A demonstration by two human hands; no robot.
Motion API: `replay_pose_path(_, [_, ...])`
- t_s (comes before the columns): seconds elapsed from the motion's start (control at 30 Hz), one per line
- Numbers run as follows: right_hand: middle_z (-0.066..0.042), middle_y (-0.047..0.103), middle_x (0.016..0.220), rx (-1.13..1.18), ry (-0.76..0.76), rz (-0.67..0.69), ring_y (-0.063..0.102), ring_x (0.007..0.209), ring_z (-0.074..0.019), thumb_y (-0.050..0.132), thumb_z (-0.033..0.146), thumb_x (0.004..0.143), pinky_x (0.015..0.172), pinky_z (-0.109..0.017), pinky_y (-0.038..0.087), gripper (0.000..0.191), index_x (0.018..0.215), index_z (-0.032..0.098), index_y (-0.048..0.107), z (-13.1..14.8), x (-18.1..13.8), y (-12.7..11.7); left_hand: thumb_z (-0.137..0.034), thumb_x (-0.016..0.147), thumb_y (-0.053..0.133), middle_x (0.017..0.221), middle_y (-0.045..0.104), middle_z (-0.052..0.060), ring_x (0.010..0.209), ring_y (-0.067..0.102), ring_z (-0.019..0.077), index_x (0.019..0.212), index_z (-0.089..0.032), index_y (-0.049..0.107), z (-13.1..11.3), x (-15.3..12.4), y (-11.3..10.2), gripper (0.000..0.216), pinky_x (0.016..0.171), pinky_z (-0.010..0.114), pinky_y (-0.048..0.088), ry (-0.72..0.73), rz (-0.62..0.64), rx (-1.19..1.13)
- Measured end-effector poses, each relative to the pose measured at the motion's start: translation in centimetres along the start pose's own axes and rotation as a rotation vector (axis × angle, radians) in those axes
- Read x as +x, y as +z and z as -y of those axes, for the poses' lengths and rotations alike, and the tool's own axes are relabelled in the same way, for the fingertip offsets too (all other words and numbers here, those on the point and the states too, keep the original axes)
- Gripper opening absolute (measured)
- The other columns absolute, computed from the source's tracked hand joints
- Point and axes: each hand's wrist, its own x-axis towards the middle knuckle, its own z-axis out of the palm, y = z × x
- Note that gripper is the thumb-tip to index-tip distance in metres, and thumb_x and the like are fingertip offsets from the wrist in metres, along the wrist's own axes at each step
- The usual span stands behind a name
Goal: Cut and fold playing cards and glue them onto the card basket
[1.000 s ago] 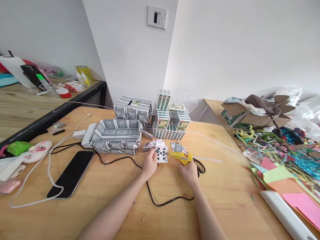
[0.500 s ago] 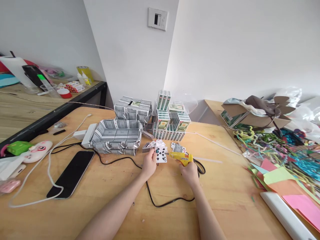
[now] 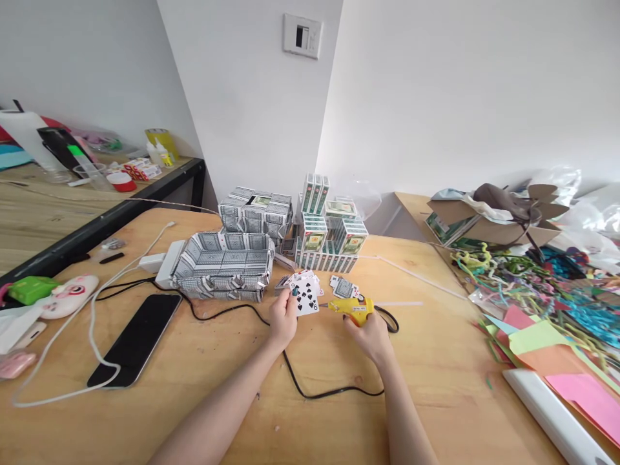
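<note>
Between thumb and fingers, my left hand (image 3: 283,316) pinches a nine of spades playing card (image 3: 307,298), its face toward me. My right hand (image 3: 369,330) is wrapped round a yellow glue gun (image 3: 352,310), whose nozzle points left at the card's right edge; whether it touches, I cannot tell. A pale glue stick (image 3: 400,303) juts from the gun's rear. Behind the held card lies a pile of loose cards (image 3: 285,280), partly hidden. A few cards (image 3: 344,286) rest beyond the gun. At left stands an open tray built from folded cards (image 3: 225,261).
Boxed card decks (image 3: 325,248) are stacked behind, beside a closed card-built box (image 3: 256,212). A black cable (image 3: 310,395) loops across the table near my wrists. A phone (image 3: 135,339) and white cable lie left; coloured paper (image 3: 547,349) and craft scraps (image 3: 527,274) lie right.
The held card has shifted slightly left and turned a little, tilting anticlockwise. The glue gun stays close to its right edge, and my right hand has moved only slightly.
</note>
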Motion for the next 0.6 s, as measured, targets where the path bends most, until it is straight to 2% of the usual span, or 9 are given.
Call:
replay_pose_path(0.1, [-0.008,0.065,0.068,-0.12,-0.002,0.059,0.061,0.063,-0.0205,0.054,0.041,0.068,0.053,-0.025,0.038,0.027,0.071,0.015,0.06,0.5,-0.5,0.1,-0.03,0.08,0.04,0.053,0.041,-0.004,0.051,0.039,0.0103,0.062,-0.018,0.042,0.3,-0.2,-0.9,0.022,0.05,0.021,0.03,0.057,-0.139,-0.004])
replay_pose_path(0.2, [-0.008,0.064,0.061,-0.232,-0.014,0.069,0.059,0.057,-0.0188,0.052,0.047,0.071,0.049,-0.025,0.033,0.032,0.059,0.017,0.057,0.9,-0.9,0.0,-0.032,0.08,0.042,0.055,0.043,-0.003,0.053,0.041,0.011,0.062,-0.018,0.043,0.8,-0.2,-1.4,0.023,0.051,0.021,0.031,0.084,-0.192,-0.004])
replay_pose_path(0.3, [-0.006,0.064,0.06,-0.277,0.034,0.011,0.058,0.057,-0.0181,0.049,0.052,0.074,0.049,-0.025,0.03,0.039,0.055,0.019,0.057,1.3,-0.9,-0.9,-0.033,0.08,0.042,0.055,0.043,-0.002,0.054,0.041,0.0112,0.06,-0.018,0.042,1.3,0.0,-1.6,0.025,0.051,0.022,0.03,0.097,-0.21,0.021])
replay_pose_path(0.37, [-0.006,0.065,0.062,-0.265,0.06,-0.049,0.058,0.058,-0.0176,0.047,0.049,0.077,0.05,-0.025,0.031,0.038,0.057,0.019,0.06,1.6,-0.4,-1.7,-0.032,0.081,0.041,0.055,0.043,-0.002,0.054,0.039,0.0109,0.059,-0.018,0.041,1.4,0.2,-1.5,0.025,0.051,0.022,0.03,0.105,-0.213,0.04])
replay_pose_path(0.47, [-0.005,0.066,0.068,-0.2,-0.059,-0.075,0.058,0.063,-0.0163,0.045,0.036,0.081,0.054,-0.024,0.034,0.03,0.065,0.02,0.064,2.6,1.4,-2.4,-0.03,0.081,0.039,0.055,0.041,-0.003,0.054,0.038,0.0105,0.059,-0.018,0.039,1.5,0.4,-1.4,0.024,0.051,0.021,0.03,0.107,-0.216,0.049])
replay_pose_path(0.53, [-0.005,0.067,0.073,-0.15,-0.187,-0.019,0.059,0.068,-0.0164,0.048,0.031,0.08,0.059,-0.023,0.037,0.023,0.073,0.021,0.067,3.5,3.2,-2.2,-0.029,0.081,0.039,0.055,0.04,-0.003,0.054,0.038,0.0105,0.06,-0.018,0.038,1.5,0.5,-1.4,0.024,0.051,0.021,0.03,0.102,-0.217,0.047])
replay_pose_path(0.6, [-0.004,0.069,0.082,-0.113,-0.242,0.094,0.06,0.073,-0.0161,0.05,0.026,0.078,0.063,-0.023,0.039,0.019,0.077,0.022,0.069,4.6,5.1,-1.4,-0.029,0.081,0.039,0.055,0.041,-0.003,0.054,0.039,0.0107,0.06,-0.018,0.039,1.5,0.5,-1.3,0.023,0.052,0.021,0.031,0.102,-0.208,0.05])
